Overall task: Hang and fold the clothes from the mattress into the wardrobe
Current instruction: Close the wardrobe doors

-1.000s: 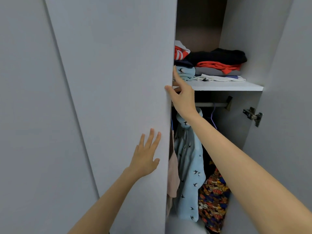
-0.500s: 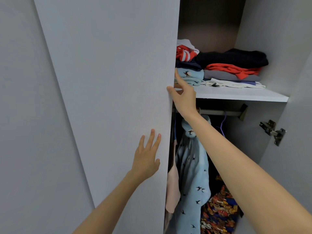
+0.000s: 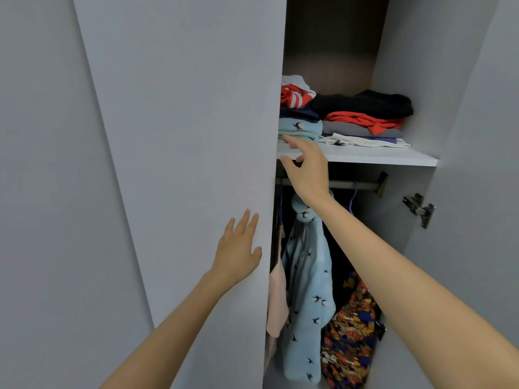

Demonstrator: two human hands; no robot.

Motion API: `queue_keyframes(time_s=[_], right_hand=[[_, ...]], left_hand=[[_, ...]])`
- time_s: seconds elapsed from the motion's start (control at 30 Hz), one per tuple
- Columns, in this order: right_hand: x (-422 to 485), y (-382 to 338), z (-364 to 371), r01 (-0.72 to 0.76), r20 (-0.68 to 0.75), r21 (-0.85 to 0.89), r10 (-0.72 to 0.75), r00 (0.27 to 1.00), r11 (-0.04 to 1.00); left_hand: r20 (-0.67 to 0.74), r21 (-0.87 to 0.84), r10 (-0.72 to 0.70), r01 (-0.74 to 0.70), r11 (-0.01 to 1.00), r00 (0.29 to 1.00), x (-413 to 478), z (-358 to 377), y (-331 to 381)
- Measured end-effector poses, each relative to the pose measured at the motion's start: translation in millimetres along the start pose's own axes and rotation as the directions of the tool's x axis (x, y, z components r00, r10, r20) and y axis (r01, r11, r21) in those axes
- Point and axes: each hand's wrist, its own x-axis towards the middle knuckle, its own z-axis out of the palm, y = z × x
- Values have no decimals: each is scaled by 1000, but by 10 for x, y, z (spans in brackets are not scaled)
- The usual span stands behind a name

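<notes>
The wardrobe's grey left door [image 3: 182,164] stands partly across the opening. My left hand [image 3: 238,251] lies flat against its face near the free edge, fingers straight. My right hand [image 3: 306,169] hovers just off the door's edge in front of the white shelf [image 3: 365,157], fingers loosely spread and holding nothing. Folded clothes [image 3: 362,113] are stacked on the shelf. Below, on the rail [image 3: 356,185], hang a light blue bird-print garment [image 3: 309,290], a pink piece [image 3: 276,299] and a colourful patterned one [image 3: 351,332].
The right door [image 3: 477,192] is swung open, with a metal hinge [image 3: 420,209] on the inner side wall. A purple hanger hook [image 3: 352,202] shows on the rail. A second grey door panel [image 3: 42,192] fills the left.
My right hand has let go of the door's edge and moved slightly right, in front of the shelf. The left hand stays flat on the door.
</notes>
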Motion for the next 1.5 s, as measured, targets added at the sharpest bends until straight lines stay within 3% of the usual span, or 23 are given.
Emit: queue_keyframes(time_s=[0.27,0.5,0.8,0.93,1.1,1.23,1.33,1.5], right_hand=[[-902,-552,-892,-35,-31,-32,34,999,999],[-1720,-988,-1814,-41,-60,-166,31,998,985],[-2489,-1096,-3150,-70,-363,-327,-57,930,942],[-2652,-919,-3581,-179,-467,-303,18,884,936],[-2676,-553,-3963,-322,-326,-300,221,919,898],[-2555,-277,-4097,-333,-136,-330,305,943,883],[-2458,-127,-4131,-299,-44,-322,301,953,898],[-2374,61,-4153,-257,-65,-258,249,966,931]], left_hand=[[-98,-167,177,-192,967,979,-839,-344,697],[-133,-267,292,-318,910,947,-1532,-423,1446],[-114,-393,463,-468,791,879,-1992,-119,2636],[-62,-419,479,-459,783,875,-2026,112,3100],[-3,-476,451,-398,784,893,-1980,492,3536],[24,-480,388,-330,813,921,-1899,774,3748],[20,-470,341,-292,833,940,-1853,907,3853],[-56,-431,245,-245,869,968,-1813,1010,3932]])
